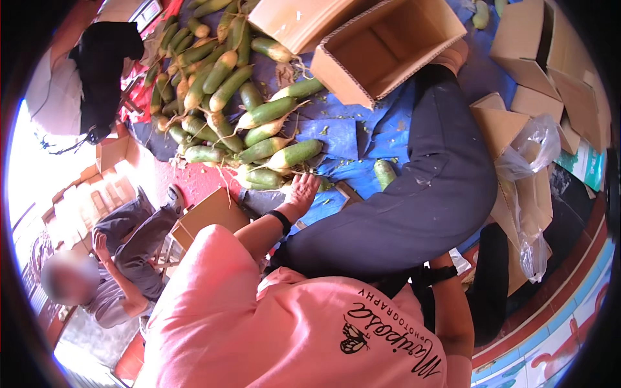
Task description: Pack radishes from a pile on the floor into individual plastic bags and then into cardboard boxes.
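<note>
My left hand (303,190), with a black band at the wrist, is at the near edge of a pile of green radishes (220,72). Its fingers curl over a green radish (325,184), which shows only in part beside them. Just beyond the fingertips lies another plump radish (295,154), pale at one end with a thin root. My right hand (441,261) is mostly hidden behind my bent leg; only a little beyond the watch strap shows, so its fingers cannot be seen. A single radish (384,173) lies apart, close to my thigh.
An open cardboard box (388,53) stands beyond my knee, against another carton (301,22). More cartons (529,58) and a clear plastic bag (533,145) are at right. Blue sheeting (335,138) covers the floor. At left a person (126,262) sits near a carton (208,218).
</note>
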The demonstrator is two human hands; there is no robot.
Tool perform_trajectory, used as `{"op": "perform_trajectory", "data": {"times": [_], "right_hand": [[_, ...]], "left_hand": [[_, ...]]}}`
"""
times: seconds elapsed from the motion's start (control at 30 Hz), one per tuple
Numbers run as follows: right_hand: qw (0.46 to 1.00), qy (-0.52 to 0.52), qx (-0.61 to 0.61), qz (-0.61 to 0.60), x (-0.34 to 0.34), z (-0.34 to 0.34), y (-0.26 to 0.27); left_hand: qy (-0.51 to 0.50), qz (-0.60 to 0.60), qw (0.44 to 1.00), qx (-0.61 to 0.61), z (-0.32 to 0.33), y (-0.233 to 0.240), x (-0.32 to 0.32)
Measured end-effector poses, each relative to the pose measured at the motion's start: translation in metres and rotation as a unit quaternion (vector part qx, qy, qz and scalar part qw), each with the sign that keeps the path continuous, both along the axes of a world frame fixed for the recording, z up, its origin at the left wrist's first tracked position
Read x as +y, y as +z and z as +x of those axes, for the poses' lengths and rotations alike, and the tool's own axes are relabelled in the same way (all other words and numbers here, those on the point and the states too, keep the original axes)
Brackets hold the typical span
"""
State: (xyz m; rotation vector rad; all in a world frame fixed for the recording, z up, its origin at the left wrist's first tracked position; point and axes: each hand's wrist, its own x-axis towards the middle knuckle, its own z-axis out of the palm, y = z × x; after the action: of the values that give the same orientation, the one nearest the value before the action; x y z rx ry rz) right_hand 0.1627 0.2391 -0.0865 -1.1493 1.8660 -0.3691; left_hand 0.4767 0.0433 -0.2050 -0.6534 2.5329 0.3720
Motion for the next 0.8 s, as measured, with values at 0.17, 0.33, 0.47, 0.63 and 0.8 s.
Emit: {"op": "perform_trajectory", "data": {"times": [0.17, 0.33, 0.47, 0.63, 0.8], "right_hand": [[0.999, -0.033, 0.020, 0.004, -0.021, 0.012, -0.003], [0.994, -0.088, 0.053, -0.027, -0.052, 0.003, -0.005], [0.959, -0.250, 0.081, -0.106, -0.065, -0.016, 0.063], [0.884, -0.200, -0.018, -0.421, -0.115, -0.025, 0.215], [0.881, -0.184, -0.262, -0.348, -0.133, -0.003, 0.258]], "left_hand": [[0.043, -0.002, 0.995, -0.091, -0.010, -0.030, -0.002], [0.300, 0.034, 0.947, 0.108, -0.018, 0.055, -0.062], [0.456, 0.094, 0.817, 0.339, 0.032, 0.128, -0.145], [0.370, 0.318, 0.573, 0.658, -0.087, 0.346, -0.148], [0.276, 0.396, 0.575, 0.660, -0.231, 0.389, -0.068]]}}
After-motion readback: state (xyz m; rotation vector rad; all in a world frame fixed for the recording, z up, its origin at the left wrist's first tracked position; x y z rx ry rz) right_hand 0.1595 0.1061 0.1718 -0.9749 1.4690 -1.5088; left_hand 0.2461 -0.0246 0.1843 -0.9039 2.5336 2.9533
